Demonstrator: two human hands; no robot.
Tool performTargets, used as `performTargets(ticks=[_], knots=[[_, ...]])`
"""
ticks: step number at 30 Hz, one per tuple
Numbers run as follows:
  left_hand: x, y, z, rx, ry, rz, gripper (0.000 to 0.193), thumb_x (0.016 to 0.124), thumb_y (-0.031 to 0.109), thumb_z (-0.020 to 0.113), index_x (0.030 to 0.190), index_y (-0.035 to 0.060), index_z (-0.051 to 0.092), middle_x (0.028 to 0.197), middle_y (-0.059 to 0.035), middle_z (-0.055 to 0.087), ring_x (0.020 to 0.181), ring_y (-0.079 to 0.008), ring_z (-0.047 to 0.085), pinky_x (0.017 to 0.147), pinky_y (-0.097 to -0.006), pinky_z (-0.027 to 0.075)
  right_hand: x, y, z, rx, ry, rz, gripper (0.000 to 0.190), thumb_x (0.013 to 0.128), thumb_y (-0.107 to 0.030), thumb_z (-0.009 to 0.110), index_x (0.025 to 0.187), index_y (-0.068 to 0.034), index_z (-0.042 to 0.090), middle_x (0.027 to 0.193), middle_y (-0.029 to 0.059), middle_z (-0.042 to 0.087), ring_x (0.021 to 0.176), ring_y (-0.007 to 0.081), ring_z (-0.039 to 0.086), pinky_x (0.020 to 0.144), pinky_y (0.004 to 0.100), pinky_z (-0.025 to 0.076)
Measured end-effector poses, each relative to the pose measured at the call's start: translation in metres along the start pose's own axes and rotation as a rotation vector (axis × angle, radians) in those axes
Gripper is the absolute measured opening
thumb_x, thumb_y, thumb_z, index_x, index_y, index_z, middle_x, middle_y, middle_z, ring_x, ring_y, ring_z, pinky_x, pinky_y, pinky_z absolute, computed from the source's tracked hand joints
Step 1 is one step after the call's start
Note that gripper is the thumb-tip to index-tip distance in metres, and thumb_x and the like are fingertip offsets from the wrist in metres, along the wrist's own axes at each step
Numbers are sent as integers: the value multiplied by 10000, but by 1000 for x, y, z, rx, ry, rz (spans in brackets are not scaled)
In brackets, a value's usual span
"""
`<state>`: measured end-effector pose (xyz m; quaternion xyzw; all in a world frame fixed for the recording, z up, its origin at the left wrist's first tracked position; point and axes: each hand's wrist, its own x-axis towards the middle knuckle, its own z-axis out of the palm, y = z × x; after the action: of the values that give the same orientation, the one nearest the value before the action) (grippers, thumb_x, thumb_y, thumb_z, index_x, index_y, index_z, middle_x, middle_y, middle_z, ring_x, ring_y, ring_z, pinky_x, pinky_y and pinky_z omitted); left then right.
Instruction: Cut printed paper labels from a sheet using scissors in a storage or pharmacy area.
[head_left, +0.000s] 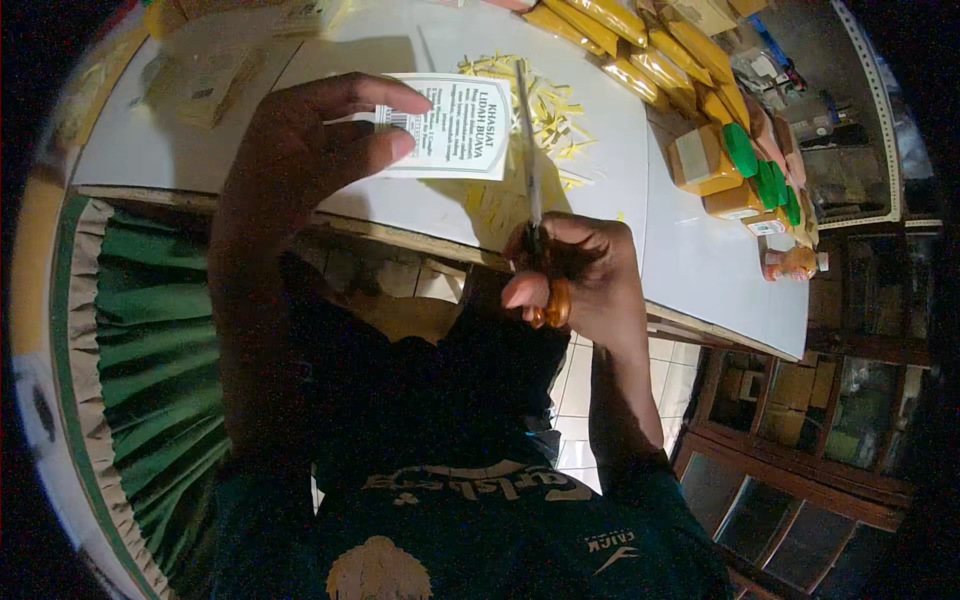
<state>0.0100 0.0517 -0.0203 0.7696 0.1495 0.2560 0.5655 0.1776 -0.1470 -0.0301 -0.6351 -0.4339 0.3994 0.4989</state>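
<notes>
My left hand pinches a printed paper label by its left edge, between thumb and fingers. The label has a white ground, a thin dark border, writing and a barcode. In my right hand is a pair of scissors with orange-brown handles. Their blades point away from me, seen nearly edge-on, close to the label's right edge; whether they touch it I cannot tell. Beneath and beyond lies a loose pile of thin yellow and white paper trimmings on the white tabletop.
Several yellow-orange packets lie at the far right. Plastic jars with green lids and a small bottle lie near the table's right end. A glass-fronted wooden cabinet stands to the right. Green pleated cloth hangs at left.
</notes>
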Motion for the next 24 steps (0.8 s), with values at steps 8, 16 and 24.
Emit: performTargets(ticks=[8, 16, 24], knots=[[-4, 11, 18, -30, 197, -277, 216, 800, 65, 616, 1011, 23, 605, 955, -96, 611, 844, -119, 572, 759, -255, 457, -4, 14, -8, 577, -198, -56, 555, 756, -372, 713, 1052, 71, 556, 782, 128, 637, 650, 194, 633, 475, 225, 454], [-12, 17, 33, -295, 254, -106, 305, 752, -34, 639, 1051, 11, 596, 963, -81, 624, 878, -163, 601, 802, -269, 501, -32, 7, 5, 121, -165, 17, 934, 455, -672, 771, 1011, 56, 589, 695, 66, 624, 580, 107, 590, 476, 188, 384], [-20, 35, 35, -267, 156, -71, 349, 739, -34, 642, 1080, 21, 594, 1050, -122, 610, 875, -184, 631, 773, -273, 541, -39, -11, 12, 16, -185, 71, 945, 391, -618, 821, 1015, 55, 594, 683, 37, 605, 609, 99, 576, 522, 206, 409]])
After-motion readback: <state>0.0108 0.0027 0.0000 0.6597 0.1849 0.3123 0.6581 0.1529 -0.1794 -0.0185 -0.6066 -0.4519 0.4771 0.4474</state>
